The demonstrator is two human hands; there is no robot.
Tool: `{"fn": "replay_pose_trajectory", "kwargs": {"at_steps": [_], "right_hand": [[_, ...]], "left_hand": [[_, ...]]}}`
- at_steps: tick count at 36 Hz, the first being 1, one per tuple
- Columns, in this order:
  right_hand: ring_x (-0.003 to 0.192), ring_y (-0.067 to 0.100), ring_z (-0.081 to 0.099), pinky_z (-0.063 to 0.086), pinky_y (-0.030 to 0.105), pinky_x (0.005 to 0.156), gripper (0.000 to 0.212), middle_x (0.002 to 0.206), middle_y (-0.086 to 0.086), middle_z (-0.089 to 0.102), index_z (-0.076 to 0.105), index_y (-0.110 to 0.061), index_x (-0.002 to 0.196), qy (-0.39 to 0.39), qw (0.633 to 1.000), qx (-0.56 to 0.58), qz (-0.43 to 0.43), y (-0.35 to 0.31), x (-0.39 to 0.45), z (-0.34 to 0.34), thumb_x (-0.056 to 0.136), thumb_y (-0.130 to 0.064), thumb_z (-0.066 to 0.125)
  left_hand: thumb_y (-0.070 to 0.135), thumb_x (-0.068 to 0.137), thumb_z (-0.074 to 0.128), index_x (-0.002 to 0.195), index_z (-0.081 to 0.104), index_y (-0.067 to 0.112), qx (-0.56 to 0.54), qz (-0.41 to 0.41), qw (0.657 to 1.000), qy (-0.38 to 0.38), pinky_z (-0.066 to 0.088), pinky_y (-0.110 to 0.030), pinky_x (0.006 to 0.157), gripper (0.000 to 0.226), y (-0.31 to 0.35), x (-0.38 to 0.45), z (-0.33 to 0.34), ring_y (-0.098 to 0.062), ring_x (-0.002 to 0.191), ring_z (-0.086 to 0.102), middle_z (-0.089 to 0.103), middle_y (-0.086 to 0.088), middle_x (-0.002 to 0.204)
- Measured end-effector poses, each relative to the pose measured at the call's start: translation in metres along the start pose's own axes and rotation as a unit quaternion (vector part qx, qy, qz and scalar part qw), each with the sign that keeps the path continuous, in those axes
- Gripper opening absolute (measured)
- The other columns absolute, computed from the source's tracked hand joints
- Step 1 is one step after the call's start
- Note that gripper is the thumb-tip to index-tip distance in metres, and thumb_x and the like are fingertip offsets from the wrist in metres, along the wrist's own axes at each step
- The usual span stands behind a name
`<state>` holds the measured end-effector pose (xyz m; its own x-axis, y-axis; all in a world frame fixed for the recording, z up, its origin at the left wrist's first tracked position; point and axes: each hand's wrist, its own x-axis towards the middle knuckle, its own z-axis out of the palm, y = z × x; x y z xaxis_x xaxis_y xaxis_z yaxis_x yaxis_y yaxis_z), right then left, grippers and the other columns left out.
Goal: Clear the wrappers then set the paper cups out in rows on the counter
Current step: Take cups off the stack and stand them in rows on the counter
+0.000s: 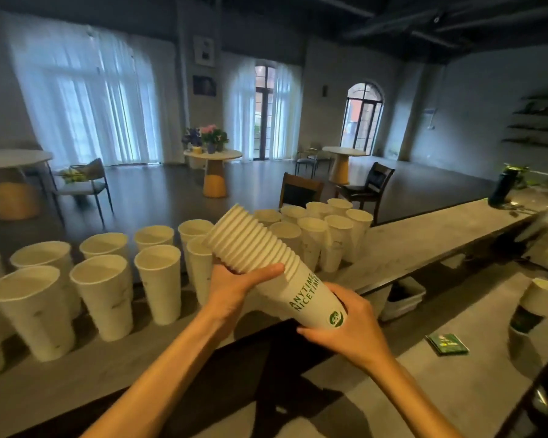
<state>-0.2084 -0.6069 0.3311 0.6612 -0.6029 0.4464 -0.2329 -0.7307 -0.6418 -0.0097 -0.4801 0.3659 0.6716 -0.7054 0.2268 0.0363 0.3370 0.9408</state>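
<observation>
Stack of nested white paper cups (266, 260), tilted, green lettering

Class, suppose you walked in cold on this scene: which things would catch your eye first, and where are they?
First, the tilted stack of nested paper cups at centre, gripped near its rims by the left hand and at its base by the right hand. Next, the rows of upright empty cups lined along the counter from the left edge to behind the stack.
</observation>
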Motion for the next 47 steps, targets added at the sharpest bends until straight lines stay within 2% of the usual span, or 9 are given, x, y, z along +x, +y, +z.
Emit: {"fn": "replay_pose_trajectory", "kwargs": {"at_steps": [11, 18, 22, 26, 30, 33, 41, 44, 47], "right_hand": [[0.104, -0.004, 0.06, 0.058, 0.024, 0.078, 0.087, 0.116, -0.024, 0.061, 0.047, -0.044, 0.132, -0.153, 0.974, 0.061, -0.154, -0.148, 0.009, 0.127, 0.057, -0.068, 0.083], [0.103, -0.005, 0.061, 0.057, 0.023, 0.077, 0.091, 0.121, -0.023, 0.061, 0.042, -0.041, 0.14, -0.262, 0.914, 0.12, -0.286, -0.261, 0.01, 0.237, 0.061, -0.066, 0.081], [0.105, -0.006, 0.056, 0.053, 0.02, 0.082, 0.093, 0.126, -0.021, 0.058, 0.037, -0.043, 0.141, -0.294, 0.877, 0.145, -0.35, -0.317, -0.013, 0.291, 0.062, -0.057, 0.082], [0.107, 0.001, 0.056, 0.049, 0.018, 0.08, 0.092, 0.128, -0.015, 0.057, 0.036, -0.036, 0.144, -0.325, 0.836, 0.16, -0.412, -0.38, -0.055, 0.332, 0.066, -0.052, 0.082], [0.112, 0.001, 0.055, 0.053, 0.02, 0.087, 0.093, 0.131, -0.016, 0.055, 0.033, -0.036, 0.144, -0.329, 0.807, 0.16, -0.464, -0.434, -0.09, 0.376, 0.067, -0.055, 0.081], [0.112, 0.005, 0.057, 0.053, 0.023, 0.089, 0.09, 0.128, -0.011, 0.058, 0.039, -0.031, 0.141, -0.291, 0.8, 0.155, -0.501, -0.472, -0.109, 0.412, 0.065, -0.054, 0.083], [0.115, 0.015, 0.056, 0.051, 0.037, 0.095, 0.083, 0.125, -0.007, 0.061, 0.047, -0.031, 0.134, -0.278, 0.848, 0.071, -0.446, -0.522, -0.117, 0.511, 0.064, -0.069, 0.073], [0.115, 0.01, 0.058, 0.054, 0.031, 0.09, 0.08, 0.123, -0.013, 0.06, 0.045, -0.039, 0.129, -0.343, 0.86, 0.142, -0.35, -0.54, -0.114, 0.544, 0.063, -0.077, 0.069], [0.125, 0.015, 0.055, 0.05, 0.04, 0.099, 0.08, 0.131, -0.011, 0.059, 0.042, -0.041, 0.124, -0.4, 0.859, 0.208, -0.242, -0.559, -0.113, 0.574, 0.058, -0.059, 0.085]], "left_hand": [[0.037, 0.037, 0.101, 0.127, 0.06, 0.018, 0.062, -0.005, 0.979, 0.195, 0.059, -0.045, 0.091, 0.1, 0.065, -0.095, -0.165, -0.02, 0.109, 0.071, 0.075, -0.002, 0.116], [0.022, 0.041, 0.099, 0.123, 0.062, 0.013, 0.058, 0.051, 0.895, 0.439, 0.058, -0.04, 0.095, 0.091, 0.126, -0.182, -0.263, -0.019, 0.106, 0.071, 0.075, -0.004, 0.113], [0.038, 0.03, 0.102, 0.122, 0.064, 0.013, 0.07, 0.079, 0.839, 0.534, 0.059, -0.041, 0.094, 0.102, 0.152, -0.234, -0.304, -0.017, 0.104, 0.073, 0.076, -0.003, 0.111], [0.015, 0.052, 0.097, 0.101, 0.06, 0.025, 0.073, 0.083, 0.788, 0.606, 0.054, -0.027, 0.078, 0.062, 0.177, -0.299, -0.341, -0.009, 0.094, 0.068, 0.071, 0.001, 0.102], [0.03, 0.046, 0.094, 0.122, 0.055, 0.021, 0.088, 0.097, 0.743, 0.656, 0.049, -0.021, 0.074, 0.086, 0.194, -0.347, -0.386, -0.007, 0.099, 0.063, 0.067, -0.001, 0.113], [0.048, 0.029, 0.091, 0.134, 0.051, 0.019, 0.059, 0.112, 0.71, 0.693, 0.055, -0.037, 0.09, 0.116, 0.203, -0.376, -0.418, -0.014, 0.105, 0.064, 0.067, -0.001, 0.117], [0.034, 0.044, 0.091, 0.143, 0.039, 0.021, 0.058, 0.197, 0.651, 0.731, 0.052, -0.053, 0.101, 0.113, 0.261, -0.428, -0.512, -0.018, 0.114, 0.061, 0.059, 0.002, 0.123], [0.026, 0.057, 0.087, 0.142, 0.036, 0.021, 0.029, 0.239, 0.637, 0.732, 0.054, -0.049, 0.099, 0.099, 0.286, -0.439, -0.543, -0.017, 0.115, 0.059, 0.057, 0.004, 0.123], [0.024, 0.06, 0.084, 0.14, 0.035, 0.021, -0.017, 0.267, 0.653, 0.708, 0.056, -0.043, 0.093, 0.094, 0.304, -0.45, -0.569, -0.019, 0.116, 0.06, 0.057, 0.001, 0.125]]}}
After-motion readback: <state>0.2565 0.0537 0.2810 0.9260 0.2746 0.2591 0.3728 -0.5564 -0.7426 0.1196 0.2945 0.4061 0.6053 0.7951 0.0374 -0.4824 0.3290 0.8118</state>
